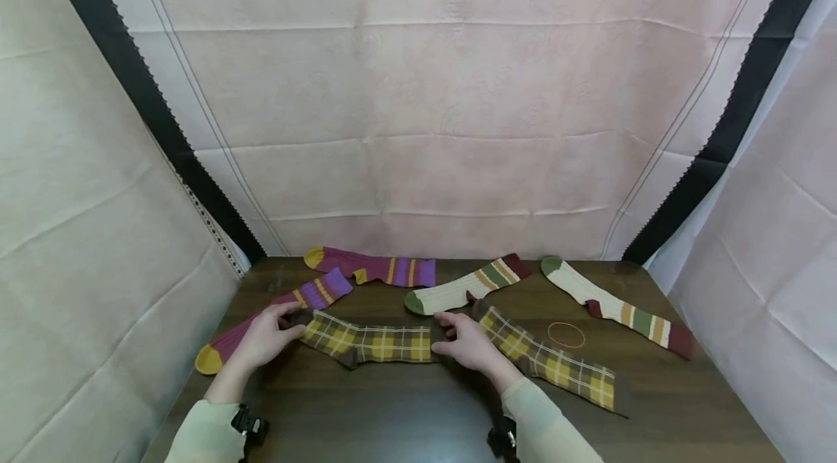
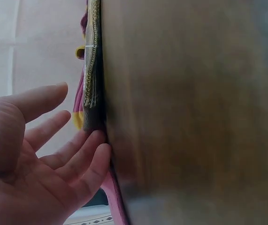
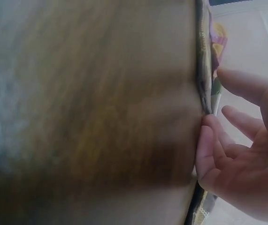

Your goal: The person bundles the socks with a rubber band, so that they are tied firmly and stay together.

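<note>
A yellow-and-grey plaid sock (image 1: pixel 392 344) lies flat across the middle of the table between both hands. My left hand (image 1: pixel 267 336) is at its dark toe, fingertips low against the table and thumb held apart in the left wrist view. At the dark cuff is my right hand (image 1: pixel 472 343), its fingers loosely bent and the thumb away from the sock. A second plaid sock (image 1: pixel 556 365) slants down to the right beyond the right hand. Seen edge-on in the left wrist view, the first sock's toe (image 2: pixel 94 119) meets the fingertips.
Two purple socks with yellow toes, one at the back (image 1: pixel 373 267) and one by the left hand (image 1: pixel 229 339), lie on the table (image 1: pixel 366 412). Two white striped socks (image 1: pixel 451 296) (image 1: pixel 608 303) lie back right. A thin loop (image 1: pixel 566 323) rests between socks. Pale cloth walls (image 1: pixel 445 121) surround the table.
</note>
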{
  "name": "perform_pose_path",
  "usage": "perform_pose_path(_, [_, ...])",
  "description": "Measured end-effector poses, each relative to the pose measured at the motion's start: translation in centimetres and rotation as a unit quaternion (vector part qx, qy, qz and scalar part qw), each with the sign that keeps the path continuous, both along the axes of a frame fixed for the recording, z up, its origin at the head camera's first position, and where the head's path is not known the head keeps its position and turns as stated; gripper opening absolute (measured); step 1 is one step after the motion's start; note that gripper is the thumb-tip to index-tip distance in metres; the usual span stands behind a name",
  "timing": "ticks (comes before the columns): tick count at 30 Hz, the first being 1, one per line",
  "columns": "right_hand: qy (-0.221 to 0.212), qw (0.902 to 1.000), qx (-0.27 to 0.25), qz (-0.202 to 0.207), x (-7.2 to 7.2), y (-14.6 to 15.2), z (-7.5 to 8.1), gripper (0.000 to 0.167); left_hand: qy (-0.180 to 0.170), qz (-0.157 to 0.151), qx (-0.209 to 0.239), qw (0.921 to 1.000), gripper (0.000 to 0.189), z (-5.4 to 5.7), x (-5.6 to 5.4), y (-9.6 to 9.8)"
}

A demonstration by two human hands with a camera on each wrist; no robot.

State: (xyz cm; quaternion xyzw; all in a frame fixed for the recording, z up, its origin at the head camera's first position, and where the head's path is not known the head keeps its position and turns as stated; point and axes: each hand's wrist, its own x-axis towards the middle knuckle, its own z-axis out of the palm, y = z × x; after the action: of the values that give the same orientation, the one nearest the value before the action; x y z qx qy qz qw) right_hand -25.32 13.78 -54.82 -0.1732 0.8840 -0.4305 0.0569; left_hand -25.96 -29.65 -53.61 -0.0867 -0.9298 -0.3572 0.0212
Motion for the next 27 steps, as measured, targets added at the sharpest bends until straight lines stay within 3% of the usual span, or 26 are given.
perform_pose_path(9, [0.022,0.9989,0.041,-0.003,-0.5,-0.7,-0.1,0.06,-0.028,0.029,0.003,0.9992,0.049,0.3,-1.0,0.2])
perform_pose_path(17, [0.012,0.9986,0.051,0.002,-0.4,-1.2,0.0,0.046,-0.044,0.04,0.004,0.9982,0.048,0.1,-0.6,0.0])
perform_pose_path(23, [-0.003,0.9985,0.053,-0.017,-0.3,-1.1,0.0,0.033,-0.06,0.049,0.004,0.997,0.045,0.3,-0.7,0.2])
perform_pose_path(27, [-0.011,0.9985,0.046,-0.026,-0.1,-0.7,0.1,0.031,-0.088,0.055,0.026,0.9943,0.044,0.5,-0.8,0.5])
